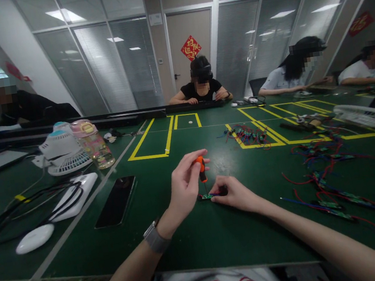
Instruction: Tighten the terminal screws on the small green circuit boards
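1. Head view: the left hand (186, 180) holds a screwdriver (202, 172) upright, its fingers clamped round the orange and black handle.
2. The circuit board (205, 197) lies on the desk (175, 249), directly below the screwdriver and between the two hands. The right hand (235, 193) has thumb and forefinger pinched together on the board's wired end.
3. Status of this piece: in work, judged unfinished, since the tool is on or just above it. Contact between tip and board is too small to confirm.
4. To the right, wired boards (329, 204) lie loosely spread, none touched by either hand. Farther off, a tangled heap (249, 135) of similar pieces lies partly across yellow tape (280, 142).
5. Completed and remaining pieces: count not established. The two separate groups may well be one worked and one waiting, but nothing visible shows which is which.
6. A phone (115, 201) lies left of the left hand, well apart from the work.
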A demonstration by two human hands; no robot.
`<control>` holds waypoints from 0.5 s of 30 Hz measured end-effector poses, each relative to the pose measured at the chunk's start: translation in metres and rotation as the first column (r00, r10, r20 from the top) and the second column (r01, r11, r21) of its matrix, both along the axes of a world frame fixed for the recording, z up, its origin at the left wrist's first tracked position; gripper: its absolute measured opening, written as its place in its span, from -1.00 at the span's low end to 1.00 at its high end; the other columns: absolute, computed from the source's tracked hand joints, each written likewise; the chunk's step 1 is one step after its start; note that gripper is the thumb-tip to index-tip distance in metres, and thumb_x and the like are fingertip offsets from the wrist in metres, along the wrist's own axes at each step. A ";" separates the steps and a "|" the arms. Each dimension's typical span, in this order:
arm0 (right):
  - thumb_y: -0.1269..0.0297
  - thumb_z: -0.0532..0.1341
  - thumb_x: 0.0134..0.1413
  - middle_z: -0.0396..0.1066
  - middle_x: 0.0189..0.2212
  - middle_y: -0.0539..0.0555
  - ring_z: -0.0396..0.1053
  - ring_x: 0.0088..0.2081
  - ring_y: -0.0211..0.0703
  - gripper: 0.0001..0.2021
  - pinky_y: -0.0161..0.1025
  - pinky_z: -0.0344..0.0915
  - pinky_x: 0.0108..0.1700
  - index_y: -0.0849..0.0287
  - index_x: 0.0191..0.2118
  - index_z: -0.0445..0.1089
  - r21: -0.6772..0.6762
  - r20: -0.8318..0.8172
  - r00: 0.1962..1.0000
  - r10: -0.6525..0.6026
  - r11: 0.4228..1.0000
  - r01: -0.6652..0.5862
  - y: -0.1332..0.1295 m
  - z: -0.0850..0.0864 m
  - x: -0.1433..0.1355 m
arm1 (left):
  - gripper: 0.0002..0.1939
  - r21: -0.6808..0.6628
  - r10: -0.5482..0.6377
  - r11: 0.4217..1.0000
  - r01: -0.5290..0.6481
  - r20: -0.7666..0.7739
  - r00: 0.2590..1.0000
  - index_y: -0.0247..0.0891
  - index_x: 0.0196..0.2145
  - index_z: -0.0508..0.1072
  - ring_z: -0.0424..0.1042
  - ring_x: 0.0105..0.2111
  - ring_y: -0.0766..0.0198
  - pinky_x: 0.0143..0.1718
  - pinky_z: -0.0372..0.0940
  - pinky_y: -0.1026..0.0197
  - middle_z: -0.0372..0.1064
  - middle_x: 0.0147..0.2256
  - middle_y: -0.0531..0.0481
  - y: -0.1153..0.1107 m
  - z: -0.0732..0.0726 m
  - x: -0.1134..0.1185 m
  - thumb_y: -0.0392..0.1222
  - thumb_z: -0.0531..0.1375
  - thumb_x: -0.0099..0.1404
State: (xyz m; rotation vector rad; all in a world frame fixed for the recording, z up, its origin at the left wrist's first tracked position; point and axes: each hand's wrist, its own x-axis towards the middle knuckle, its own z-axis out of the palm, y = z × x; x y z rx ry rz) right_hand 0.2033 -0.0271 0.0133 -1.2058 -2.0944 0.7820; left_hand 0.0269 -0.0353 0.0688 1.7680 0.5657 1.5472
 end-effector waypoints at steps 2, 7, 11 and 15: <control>0.43 0.32 -0.10 0.37 -0.44 0.04 0.32 -0.38 -0.18 -0.94 -0.25 0.26 -0.31 0.24 -0.40 0.52 0.003 0.002 1.000 -0.001 1.000 0.001 0.000 -0.001 0.000 | -0.74 0.003 0.025 1.000 -0.025 0.014 1.000 -0.26 -0.01 0.42 0.47 -0.17 0.22 -0.21 0.47 0.20 0.36 -0.06 -0.14 0.000 0.000 0.000 -0.26 0.06 0.39; 0.44 0.32 -0.11 0.38 -0.43 0.05 0.33 -0.38 -0.18 -0.95 -0.25 0.26 -0.31 0.25 -0.41 0.51 0.005 0.004 1.000 0.009 1.000 -0.009 0.001 -0.002 0.001 | -0.79 0.024 0.051 0.998 -0.051 0.020 0.999 -0.24 -0.08 0.46 0.45 -0.20 0.24 -0.23 0.47 0.20 0.31 -0.14 -0.09 0.003 -0.002 0.000 -0.28 0.12 0.35; 0.43 0.32 -0.11 0.38 -0.42 0.05 0.33 -0.37 -0.17 -0.94 -0.24 0.27 -0.30 0.24 -0.40 0.52 0.005 0.011 1.000 0.004 1.000 -0.004 0.000 0.000 0.001 | -0.81 0.032 0.080 0.996 -0.081 0.035 0.996 -0.20 -0.13 0.49 0.39 -0.27 0.30 -0.27 0.45 0.24 0.24 -0.23 -0.02 0.007 -0.005 -0.001 -0.29 0.19 0.29; 0.44 0.32 -0.10 0.38 -0.44 0.04 0.34 -0.38 -0.18 -0.95 -0.25 0.28 -0.30 0.23 -0.41 0.51 0.013 0.028 1.000 -0.004 1.000 0.004 -0.001 -0.001 0.000 | -0.80 0.030 0.109 0.994 -0.109 0.017 0.994 -0.17 -0.15 0.51 0.34 -0.30 0.34 -0.31 0.41 0.30 0.21 -0.27 0.01 0.009 -0.006 -0.002 -0.30 0.25 0.24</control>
